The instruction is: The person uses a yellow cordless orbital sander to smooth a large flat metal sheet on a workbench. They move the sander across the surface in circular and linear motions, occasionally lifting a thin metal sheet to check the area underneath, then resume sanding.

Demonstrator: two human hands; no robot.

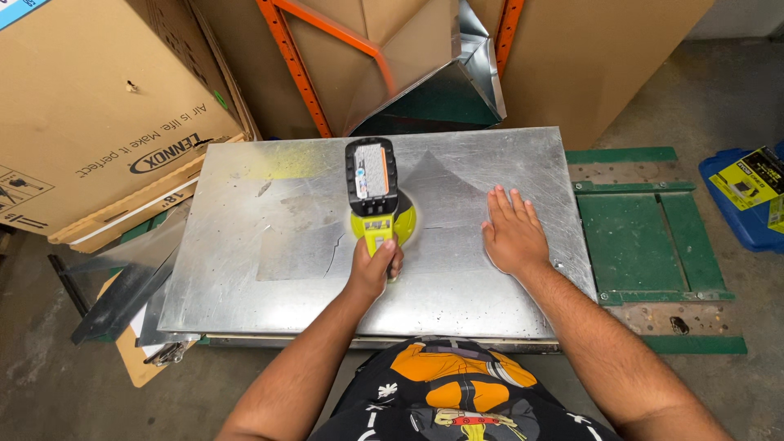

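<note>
Head view: cordless polisher [377,200], lime-green body with a black battery pack on top, is sitting pad-down near the middle of the galvanized metal sheet [457,294]. Left hand [374,265] is wrapping its grip tight around the polisher's rear handle, fingers curled fully closed on it. Right hand [512,233] is lying flat on the sheet just right of the tool, grip wide, fingers spread, holding nothing, palm pressing down. A duller, scuffed rectangular patch [298,245] is showing on the sheet left of the polisher. The sheet is lying across a low green metal frame [645,237] that is sticking out to the right. Cardboard boxes [98,106] are standing behind and to the left, with orange rack struts [294,69] and a folded sheet-metal duct piece [457,82] behind the sheet. A blue bin [739,216] is sitting far right on the concrete floor [49,384].
</note>
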